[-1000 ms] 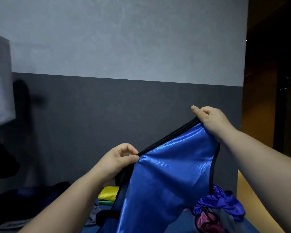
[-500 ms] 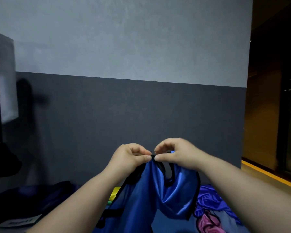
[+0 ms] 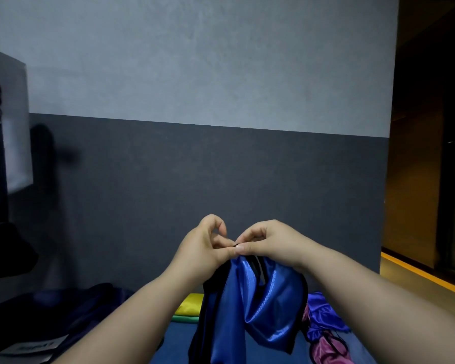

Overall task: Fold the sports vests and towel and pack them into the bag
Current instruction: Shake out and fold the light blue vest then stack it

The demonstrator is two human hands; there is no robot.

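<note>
Blue vest (image 3: 258,306), shiny with black trim: hangs bunched from both hands, raised above the blue surface (image 3: 176,342), with its lower part running out of view at the bottom edge. Pinched at its top black edge by the left hand (image 3: 202,248), thumb and curled fingers closed on the trim. Pinched at the same spot by the right hand (image 3: 271,243), thumb and forefinger pressed on the fabric, the two hands touching at the fingertips. Sags in folds below the wrists, black straps showing in the middle.

Behind it to the left, low on the surface: yellow cloth (image 3: 189,304) touching green cloth (image 3: 185,318); stacked or side by side, cannot tell. To the right, low down: crumpled purple vest (image 3: 323,319) and pink vest (image 3: 326,350), touching each other. Far left: dark bag (image 3: 63,311), with a pale label too blurred to read. Behind everything: wall (image 3: 195,179), light grey above, dark grey below.
</note>
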